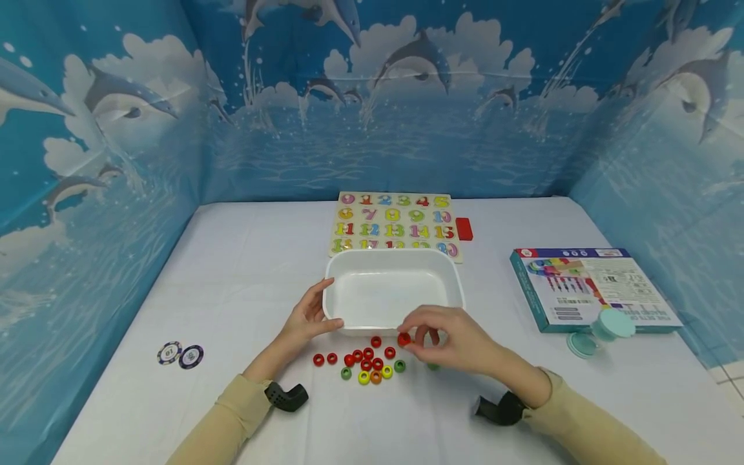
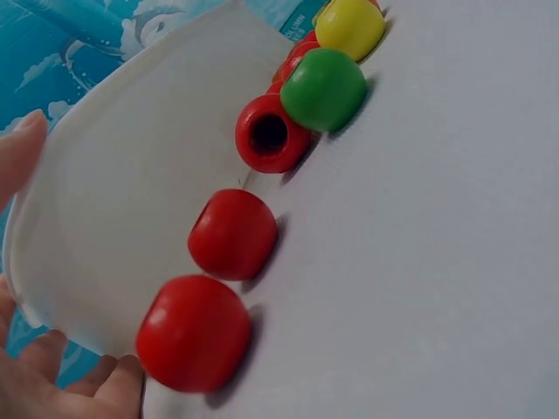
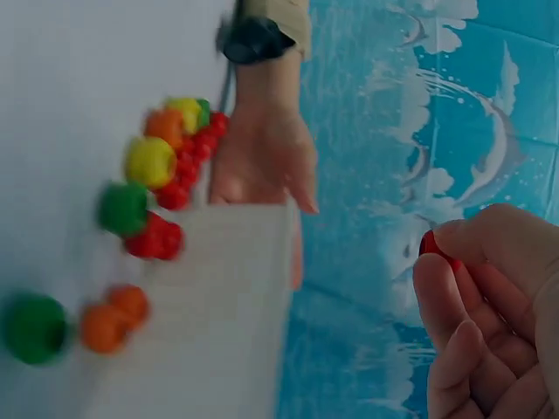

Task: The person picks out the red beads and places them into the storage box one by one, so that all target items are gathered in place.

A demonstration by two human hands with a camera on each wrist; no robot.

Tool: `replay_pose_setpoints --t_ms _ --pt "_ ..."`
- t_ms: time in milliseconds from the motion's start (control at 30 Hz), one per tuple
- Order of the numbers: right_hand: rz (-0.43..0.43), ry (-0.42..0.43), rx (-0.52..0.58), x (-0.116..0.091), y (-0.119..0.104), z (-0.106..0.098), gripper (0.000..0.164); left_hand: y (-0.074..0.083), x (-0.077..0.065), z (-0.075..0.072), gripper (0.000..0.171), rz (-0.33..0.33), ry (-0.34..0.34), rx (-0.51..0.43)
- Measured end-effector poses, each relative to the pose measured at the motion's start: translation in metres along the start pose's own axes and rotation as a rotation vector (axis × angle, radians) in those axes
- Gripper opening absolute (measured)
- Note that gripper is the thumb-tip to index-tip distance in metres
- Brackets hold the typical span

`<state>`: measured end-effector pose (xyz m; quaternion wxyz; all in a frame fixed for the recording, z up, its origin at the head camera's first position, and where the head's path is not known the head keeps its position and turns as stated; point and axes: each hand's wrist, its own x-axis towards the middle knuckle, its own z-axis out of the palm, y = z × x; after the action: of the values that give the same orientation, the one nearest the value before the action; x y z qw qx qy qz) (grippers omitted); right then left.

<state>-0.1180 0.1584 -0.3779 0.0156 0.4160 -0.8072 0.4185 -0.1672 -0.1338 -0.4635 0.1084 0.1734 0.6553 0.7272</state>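
My left hand [image 1: 308, 318] holds the left end of a white plastic tub [image 1: 372, 325], thumb at the near corner and fingers along the side. Between thumb and fingertips, my right hand [image 1: 450, 339] pinches a red bead [image 1: 403, 338] just in front of the tub's near wall. The right wrist view shows that bead [image 3: 430, 244] mostly covered by the fingertips. Several loose beads lie on the white cloth before the tub: red beads [image 1: 390, 352], yellow beads [image 1: 363, 378], green beads [image 1: 399, 366] and an orange bead [image 1: 376, 376]. Nothing lies inside the tub.
Behind the tub lies a number board [image 1: 395, 216] with a red block [image 1: 464, 228] beside it. A flat game box [image 1: 599, 284] and a teal stand-like object [image 1: 610, 326] are at right. Two poker chips [image 1: 180, 354] lie left. A dolphin-print curtain [image 1: 383, 142] encloses the table.
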Motion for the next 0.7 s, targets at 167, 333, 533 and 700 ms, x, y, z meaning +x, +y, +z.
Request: replay_pose_setpoints --t_ms 167,333,533,700 --pt "-0.119 -0.038 -0.038 0.056 -0.028 -0.036 0.031 0.001 0.000 0.000 0.076 -0.004 0.005 -0.013" --pt "-0.021 -0.125 0.020 0.106 -0.013 -0.044 0.025 -0.001 0.001 0.001 0.077 0.002 0.015 0.016" --pt "0.167 -0.225 0.088 0.139 0.073 -0.012 0.025 0.000 0.001 0.001 0.079 0.011 -0.003 0.016" --pt "0.217 -0.314 0.057 0.147 0.103 0.011 0.023 -0.001 0.001 0.000 0.080 0.012 -0.006 0.012"
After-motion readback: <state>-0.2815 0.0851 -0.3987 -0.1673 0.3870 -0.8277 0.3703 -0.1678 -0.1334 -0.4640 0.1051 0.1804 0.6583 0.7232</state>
